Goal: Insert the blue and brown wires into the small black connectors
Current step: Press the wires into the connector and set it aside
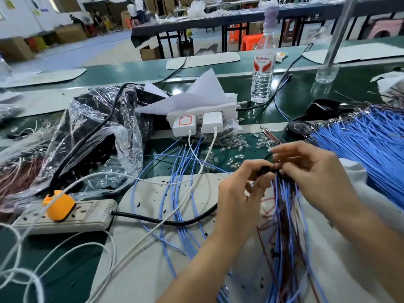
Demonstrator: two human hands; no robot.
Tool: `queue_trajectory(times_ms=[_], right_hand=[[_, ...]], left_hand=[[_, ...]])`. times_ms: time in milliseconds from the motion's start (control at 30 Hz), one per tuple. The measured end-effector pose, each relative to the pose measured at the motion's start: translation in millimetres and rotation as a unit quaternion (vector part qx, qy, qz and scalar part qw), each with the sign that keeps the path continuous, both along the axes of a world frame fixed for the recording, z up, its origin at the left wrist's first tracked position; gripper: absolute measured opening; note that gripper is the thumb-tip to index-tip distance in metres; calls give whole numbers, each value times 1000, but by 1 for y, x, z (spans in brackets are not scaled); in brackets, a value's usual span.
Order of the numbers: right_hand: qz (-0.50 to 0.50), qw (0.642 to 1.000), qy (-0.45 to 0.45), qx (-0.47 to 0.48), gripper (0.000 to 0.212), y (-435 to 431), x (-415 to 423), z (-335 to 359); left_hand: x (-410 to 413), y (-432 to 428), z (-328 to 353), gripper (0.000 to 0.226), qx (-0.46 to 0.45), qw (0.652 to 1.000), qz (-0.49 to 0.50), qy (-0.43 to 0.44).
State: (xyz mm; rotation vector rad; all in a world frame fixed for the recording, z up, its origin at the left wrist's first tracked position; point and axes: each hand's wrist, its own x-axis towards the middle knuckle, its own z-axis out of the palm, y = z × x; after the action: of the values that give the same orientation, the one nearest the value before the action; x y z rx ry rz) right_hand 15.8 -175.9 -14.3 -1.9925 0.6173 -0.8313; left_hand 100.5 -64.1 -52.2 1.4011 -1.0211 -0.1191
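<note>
Over the mat (150, 189), left fingers (251, 168) pinch a black connector (265, 169) — right fingers (291, 164), blue-brown wires (282, 204).

Blurred small black connector (265, 169) held mid-air; blue and brown wires (284, 206) hang beneath, apparently attached.

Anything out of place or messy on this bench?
Small black bits lie scattered over the pale mat among loose blue wires, and clear plastic pieces are strewn on the green bench near the white chargers. Nothing looks damaged.

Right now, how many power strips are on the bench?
2: front-left strip with an orange plug; centre strip with two white chargers. More may be hidden.
</note>
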Motion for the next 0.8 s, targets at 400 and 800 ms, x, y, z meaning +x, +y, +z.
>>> queue_trajectory(times_ms=[400,800], right_hand=[[155,885,353,-260,22,-38,107,-3],[35,997,-62,-3,28,-8,-1,-8]], left_hand=[[5,-2,-8,25,69,996,-28,-58],[15,-2,-8,28,67,996,-59,21]])
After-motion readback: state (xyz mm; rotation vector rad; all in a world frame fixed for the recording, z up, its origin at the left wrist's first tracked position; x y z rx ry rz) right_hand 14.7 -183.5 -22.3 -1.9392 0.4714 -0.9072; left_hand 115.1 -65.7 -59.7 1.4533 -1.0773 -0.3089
